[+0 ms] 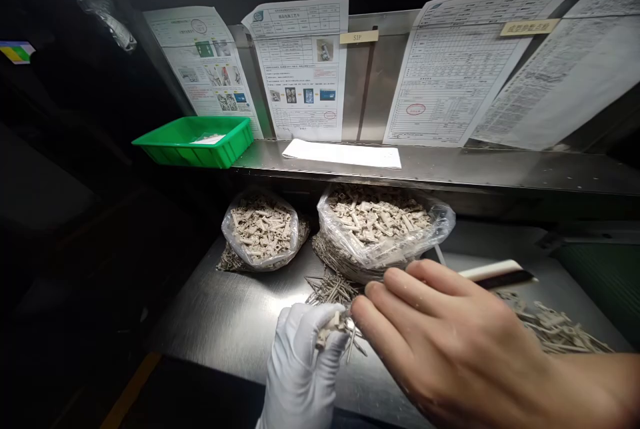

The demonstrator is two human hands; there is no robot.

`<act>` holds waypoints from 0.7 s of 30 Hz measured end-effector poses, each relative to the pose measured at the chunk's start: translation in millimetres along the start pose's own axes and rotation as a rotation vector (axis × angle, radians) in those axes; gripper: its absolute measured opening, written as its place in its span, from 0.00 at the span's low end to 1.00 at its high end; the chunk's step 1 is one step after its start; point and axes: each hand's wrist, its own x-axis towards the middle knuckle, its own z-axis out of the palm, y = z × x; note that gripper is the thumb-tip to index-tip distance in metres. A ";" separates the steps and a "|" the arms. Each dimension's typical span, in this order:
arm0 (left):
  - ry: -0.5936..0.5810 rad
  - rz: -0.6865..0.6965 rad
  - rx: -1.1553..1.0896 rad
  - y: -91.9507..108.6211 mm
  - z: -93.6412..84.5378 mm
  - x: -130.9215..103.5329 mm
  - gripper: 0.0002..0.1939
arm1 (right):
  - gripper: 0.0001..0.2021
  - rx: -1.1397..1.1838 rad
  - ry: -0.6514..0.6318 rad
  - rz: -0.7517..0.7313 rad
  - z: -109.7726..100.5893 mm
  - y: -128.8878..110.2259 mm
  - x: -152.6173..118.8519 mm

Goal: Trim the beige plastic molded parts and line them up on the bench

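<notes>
My left hand (300,362) wears a white glove and is closed on small beige plastic parts (331,330), which show between thumb and fingers. Close beside them is my bare right hand (440,342), its fingers curled and their tips hidden from this side. A long white-and-black object (495,273), perhaps a tool handle, sticks out from behind the right hand; whether the fingers grip it is hidden. Thin metal pins (333,289) lie in a heap just beyond the gloved hand.
Two clear plastic bags, a smaller one (235,242) and a larger one (380,252), stand full of beige parts on the metal table (210,322). More long parts (560,329) lie at right. The shelf (450,163) holds a green tray (190,149) and paper (345,153).
</notes>
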 end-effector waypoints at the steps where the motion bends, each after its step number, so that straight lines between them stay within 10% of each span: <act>1: 0.010 0.006 0.024 0.3 0.0 0.8 0.13 | 0.16 -0.009 -0.013 -0.014 -0.3 -1.6 0.6; 15: 0.196 0.092 0.084 -5.6 9.9 -12.9 0.17 | 0.16 0.286 -0.092 0.189 9.5 6.8 -14.8; 21: 0.268 -0.227 -0.163 15.8 21.1 -14.0 0.12 | 0.08 0.608 0.046 0.459 30.3 -6.4 -42.3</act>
